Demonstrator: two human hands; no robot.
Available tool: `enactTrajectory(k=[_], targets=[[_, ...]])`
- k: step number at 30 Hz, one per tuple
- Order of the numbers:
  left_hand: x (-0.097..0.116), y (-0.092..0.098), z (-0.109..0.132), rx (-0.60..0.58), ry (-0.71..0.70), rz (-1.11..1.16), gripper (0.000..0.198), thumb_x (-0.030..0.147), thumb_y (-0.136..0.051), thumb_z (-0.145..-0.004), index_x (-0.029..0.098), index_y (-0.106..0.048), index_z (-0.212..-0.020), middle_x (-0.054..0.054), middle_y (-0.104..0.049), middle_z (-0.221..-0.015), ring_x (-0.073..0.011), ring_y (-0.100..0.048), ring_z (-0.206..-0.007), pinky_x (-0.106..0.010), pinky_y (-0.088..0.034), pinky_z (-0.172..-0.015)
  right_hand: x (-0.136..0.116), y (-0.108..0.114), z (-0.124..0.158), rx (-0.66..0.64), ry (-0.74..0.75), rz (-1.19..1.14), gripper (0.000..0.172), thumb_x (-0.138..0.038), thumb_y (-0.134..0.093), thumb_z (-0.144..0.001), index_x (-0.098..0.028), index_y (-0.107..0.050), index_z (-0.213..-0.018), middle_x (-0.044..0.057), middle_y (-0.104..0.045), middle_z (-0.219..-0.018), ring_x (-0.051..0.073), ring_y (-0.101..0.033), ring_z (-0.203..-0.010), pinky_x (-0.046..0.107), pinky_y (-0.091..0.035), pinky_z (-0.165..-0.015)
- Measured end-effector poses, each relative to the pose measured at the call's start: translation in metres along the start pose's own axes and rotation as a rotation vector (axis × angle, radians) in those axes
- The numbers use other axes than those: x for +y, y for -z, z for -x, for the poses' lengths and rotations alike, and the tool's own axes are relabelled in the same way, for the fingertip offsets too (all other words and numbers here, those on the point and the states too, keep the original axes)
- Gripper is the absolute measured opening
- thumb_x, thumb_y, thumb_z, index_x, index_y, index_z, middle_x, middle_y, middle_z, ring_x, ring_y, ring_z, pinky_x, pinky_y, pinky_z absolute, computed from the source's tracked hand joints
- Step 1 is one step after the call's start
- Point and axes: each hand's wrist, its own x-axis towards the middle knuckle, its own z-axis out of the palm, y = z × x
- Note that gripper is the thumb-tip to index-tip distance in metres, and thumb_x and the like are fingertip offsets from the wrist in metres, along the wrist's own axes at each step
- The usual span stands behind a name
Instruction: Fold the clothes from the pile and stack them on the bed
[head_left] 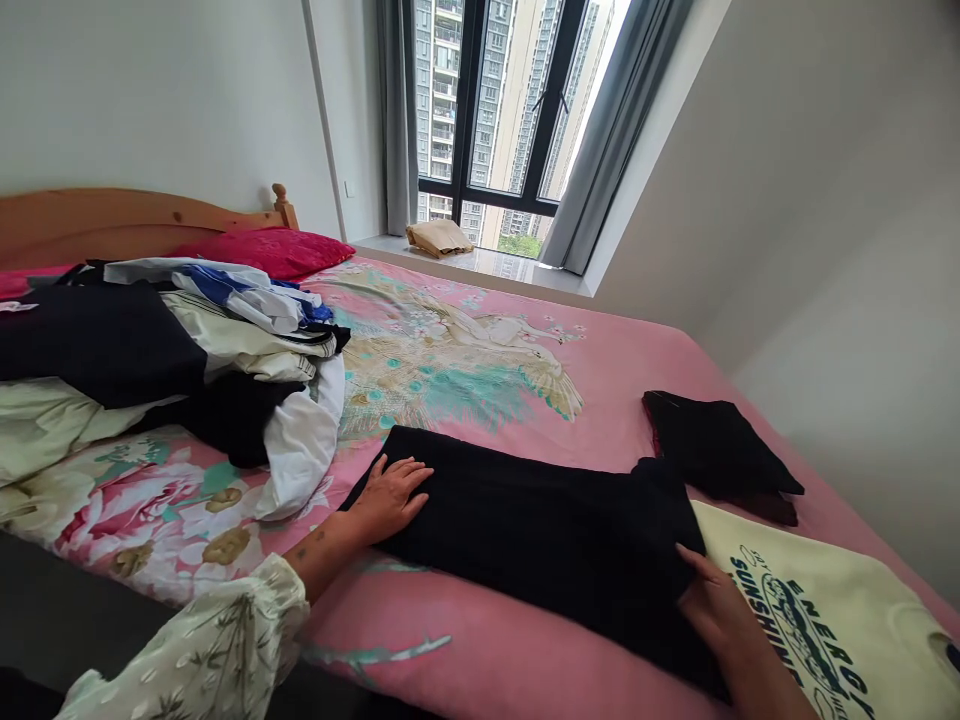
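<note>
A long black garment lies folded lengthwise across the near side of the bed; its exact kind does not show. My left hand rests flat on its left end, fingers spread. At the opposite end, my right hand pinches the garment's edge, with some fingers hidden beneath the cloth. Partly under that right end is a pale yellow printed top, laid flat with dark lettering. Beyond it sits a folded stack of dark clothes.
A loose heap of clothes covers the bed's left side, with a white sleeve hanging toward the near edge. Behind it are a red pillow and a wooden headboard. A brown paper bag lies on the windowsill.
</note>
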Motion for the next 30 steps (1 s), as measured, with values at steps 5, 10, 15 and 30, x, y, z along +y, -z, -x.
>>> enactTrajectory(k=[5, 10, 15, 30], targets=[[0.001, 0.037, -0.025, -0.050, 0.026, -0.104, 0.021, 0.028, -0.056, -0.073, 0.021, -0.066, -0.090, -0.008, -0.065, -0.096, -0.0265, -0.057, -0.096, -0.045, -0.034, -0.089, 0.010, 0.004, -0.003, -0.020, 0.000, 0.002, 0.031, -0.018, -0.073, -0.058, -0.025, -0.068, -0.087, 0.002, -0.072, -0.096, 0.027, -0.068, -0.090, 0.037, -0.062, -0.074], [0.044, 0.053, 0.002, -0.032, -0.022, -0.051, 0.007, 0.023, -0.053, -0.072, 0.020, -0.057, -0.077, -0.003, -0.062, -0.075, -0.0192, -0.056, -0.078, -0.036, -0.035, -0.080, 0.015, 0.012, -0.008, -0.013, 0.008, -0.042, 0.039, -0.015, -0.074, -0.058, -0.027, -0.067, -0.095, -0.001, -0.070, -0.105, 0.024, -0.068, -0.092, 0.034, -0.061, -0.079], [0.106, 0.029, 0.066, -0.216, -0.199, 0.124, 0.005, 0.024, -0.056, -0.075, 0.021, -0.055, -0.079, 0.000, -0.062, -0.079, -0.0167, -0.056, -0.073, -0.031, -0.037, -0.070, 0.018, 0.014, -0.010, -0.024, 0.045, -0.030, 0.048, -0.012, -0.073, -0.059, -0.029, -0.065, -0.103, -0.002, -0.069, -0.107, 0.022, -0.067, -0.093, 0.033, -0.060, -0.080], [-0.036, -0.009, 0.019, 0.240, 0.256, 0.043, 0.045, 0.018, -0.039, -0.084, 0.018, -0.050, -0.128, -0.012, -0.046, -0.140, -0.0257, -0.041, -0.129, -0.045, -0.035, -0.104, 0.019, 0.005, -0.002, -0.002, 0.062, 0.009, 0.041, -0.016, -0.074, -0.060, -0.026, -0.065, -0.099, -0.003, -0.072, -0.096, 0.021, -0.067, -0.096, 0.029, -0.059, -0.081]])
